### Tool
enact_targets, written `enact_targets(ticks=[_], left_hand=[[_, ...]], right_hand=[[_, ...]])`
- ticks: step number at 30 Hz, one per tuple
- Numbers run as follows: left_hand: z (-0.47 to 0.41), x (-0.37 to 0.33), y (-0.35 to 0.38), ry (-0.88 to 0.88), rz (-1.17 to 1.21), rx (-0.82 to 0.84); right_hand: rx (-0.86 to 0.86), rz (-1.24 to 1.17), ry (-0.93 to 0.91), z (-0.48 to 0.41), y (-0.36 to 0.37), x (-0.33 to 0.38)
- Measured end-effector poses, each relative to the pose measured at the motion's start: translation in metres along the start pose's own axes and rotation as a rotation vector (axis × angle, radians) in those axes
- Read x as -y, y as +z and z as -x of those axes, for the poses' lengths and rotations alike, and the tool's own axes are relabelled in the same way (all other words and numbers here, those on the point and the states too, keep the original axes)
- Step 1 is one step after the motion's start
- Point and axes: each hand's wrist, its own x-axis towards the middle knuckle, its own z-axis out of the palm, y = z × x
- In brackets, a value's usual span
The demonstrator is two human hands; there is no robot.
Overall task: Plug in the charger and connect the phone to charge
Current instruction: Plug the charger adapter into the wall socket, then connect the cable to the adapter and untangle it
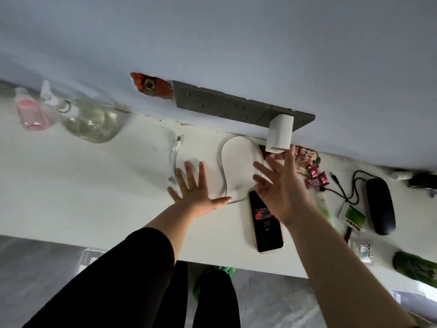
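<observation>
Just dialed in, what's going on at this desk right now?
A person is setting up phone charging. The white charger already sits in the grey wall socket strip. The right hand is open just below it, above the phone. The left hand is spread flat on the desk by the white cable, whose free plug lies unconnected.

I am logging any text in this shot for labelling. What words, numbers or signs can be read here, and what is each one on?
Phone lock screen: digits like a clock time, too small to read surely.
Red snack packet by the wall: large characters, too blurred to read.
Small red candy wrappers: print unreadable.
Green and white box: marks too small.
White charger and outlet panel: no text visible.
</observation>
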Motion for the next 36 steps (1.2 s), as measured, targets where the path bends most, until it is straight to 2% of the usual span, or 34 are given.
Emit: enact_targets(ticks=[3, 6, 11, 14, 17, 19, 22, 31, 36], left_hand=[[0.010, 0.022, -0.010, 0.150, -0.015, -0.074], [0.023, 0.060, -0.016, 0.241, -0.077, -0.220], [0.022, 0.114, -0.022, 0.121, -0.211, -0.330], [0.013, 0.132, -0.021, 0.043, -0.252, -0.304], [0.005, 0.138, -0.018, 0.049, -0.256, -0.262], [0.001, 0.139, -0.018, 0.051, -0.251, -0.237], [-0.001, 0.140, -0.020, 0.053, -0.250, -0.221], [0.006, 0.129, -0.023, -0.013, -0.241, -0.181], [0.010, 0.110, -0.023, -0.077, -0.139, -0.221]], right_hand=[[-0.032, 0.103, 0.060, 0.003, 0.012, -0.049], [-0.097, 0.346, -0.001, 0.000, 0.043, -0.094], [-0.043, 0.965, -0.216, -0.011, 0.084, -0.140], [0.028, 1.244, -0.299, -0.022, 0.095, -0.153], [0.008, 1.603, -0.388, -0.030, 0.104, -0.161], [-0.019, 1.725, -0.423, -0.031, 0.108, -0.163], [-0.035, 1.608, -0.382, -0.027, 0.110, -0.158], [-0.024, 0.643, -0.235, 0.011, 0.083, -0.127], [-0.034, 0.449, -0.252, 0.028, 0.060, -0.111]])
